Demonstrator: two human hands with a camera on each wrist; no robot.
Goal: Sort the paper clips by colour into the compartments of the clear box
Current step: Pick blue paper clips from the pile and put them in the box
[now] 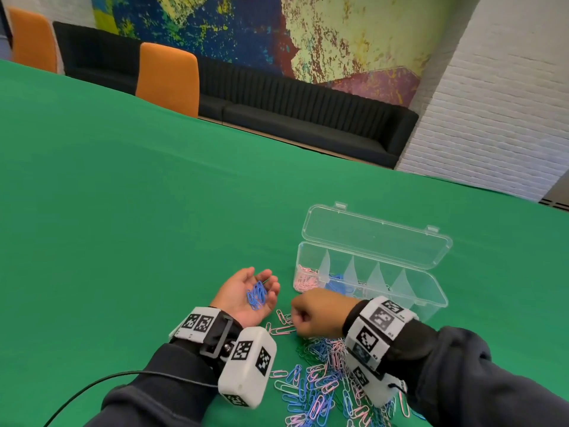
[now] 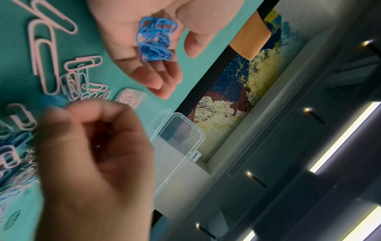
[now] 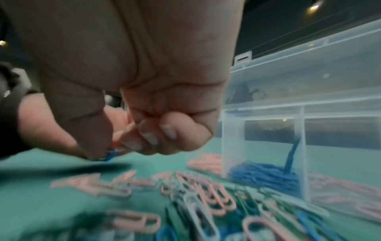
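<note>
While the left hand [image 1: 246, 295] lay palm up on the green worktop [image 1: 123, 211], its fingers [image 2: 163, 76] were relaxed and straight, and a small bunch of blue clips [image 1: 257, 295] rested in the palm. The right hand [image 1: 317, 312] was curled into a fist just to the right of it, above the near loose pile of paper clips [image 1: 320, 383]. From the head view I could not tell what the fist held. Only the right wrist view showed it: the thumb and the fingers [image 3: 132, 141] pinched one blue clip [image 3: 110, 154] at their tips.

The clear box [image 1: 431, 306] stood to the far right of the hands, close to the right hand, with its lid [image 1: 375, 235] open and leaning back. The head view showed four dividers, so five compartments in a row. The leftmost one held pink clips [image 1: 304, 282], the second one held blue clips [image 3: 266, 176], and the head view did not show clearly what was in the others. The right wrist view showed one blue clip standing upright in the second compartment. The loose clips were pink, blue, green and pale, too many and too blurred to count. Two orange chairs [image 1: 167, 78] stood behind the far edge.
</note>
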